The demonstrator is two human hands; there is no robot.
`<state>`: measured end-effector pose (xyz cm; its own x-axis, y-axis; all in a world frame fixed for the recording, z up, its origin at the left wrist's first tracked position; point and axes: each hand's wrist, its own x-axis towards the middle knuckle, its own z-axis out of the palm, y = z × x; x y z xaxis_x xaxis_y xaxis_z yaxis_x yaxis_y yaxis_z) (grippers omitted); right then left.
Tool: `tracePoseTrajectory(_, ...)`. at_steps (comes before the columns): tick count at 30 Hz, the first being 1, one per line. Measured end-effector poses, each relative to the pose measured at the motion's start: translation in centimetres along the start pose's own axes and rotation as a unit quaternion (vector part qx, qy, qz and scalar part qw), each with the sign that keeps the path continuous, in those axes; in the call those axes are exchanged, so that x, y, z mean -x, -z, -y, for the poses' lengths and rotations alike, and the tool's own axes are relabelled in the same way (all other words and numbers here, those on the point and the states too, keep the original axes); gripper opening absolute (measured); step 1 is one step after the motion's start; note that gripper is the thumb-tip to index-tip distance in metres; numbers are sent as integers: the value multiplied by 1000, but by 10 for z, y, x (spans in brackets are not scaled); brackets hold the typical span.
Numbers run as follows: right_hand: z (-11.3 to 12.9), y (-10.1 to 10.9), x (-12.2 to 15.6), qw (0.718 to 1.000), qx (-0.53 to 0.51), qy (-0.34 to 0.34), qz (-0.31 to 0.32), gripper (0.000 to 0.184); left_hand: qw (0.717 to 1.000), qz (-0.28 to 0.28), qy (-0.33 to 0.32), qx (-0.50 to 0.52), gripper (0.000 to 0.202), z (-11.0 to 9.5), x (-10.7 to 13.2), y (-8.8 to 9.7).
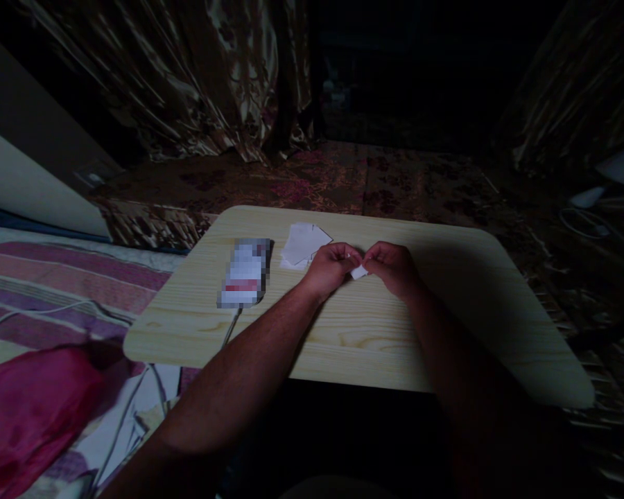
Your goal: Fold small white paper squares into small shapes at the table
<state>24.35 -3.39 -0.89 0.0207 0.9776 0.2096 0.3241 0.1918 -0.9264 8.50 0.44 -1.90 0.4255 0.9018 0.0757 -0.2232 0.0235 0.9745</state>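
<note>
Both hands meet over the middle of a small pale wooden table [343,333]. Between their fingertips is a small piece of white paper [359,272]. My left hand [333,267] pinches its left side, thumb against fingers. My right hand [392,267] pinches the other side, its fingertips almost touching those of the left. The paper's upper part is hidden by the fingers, so I cannot tell how it is folded. Just beyond my left hand lies a loose stack of white paper sheets [304,244].
A phone [244,274] with a blurred screen lies on the table's left, its cable [232,326] running off the near edge. At left is a bed with a striped cover [73,277] and a pink bag [36,409]. Patterned curtains [229,76] hang behind. The right side is dark.
</note>
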Motion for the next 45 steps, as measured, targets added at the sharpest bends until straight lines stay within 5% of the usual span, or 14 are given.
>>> tracePoseTrajectory(13, 14, 2, 2, 999, -10, -22, -29, 5, 996, -18, 36, 84, 24, -3, 2, -4)
tracePoseTrajectory(45, 14, 0, 3, 999, 11, -24, -32, 9, 998, -64, -3, 5, 10, 2, -2, 0)
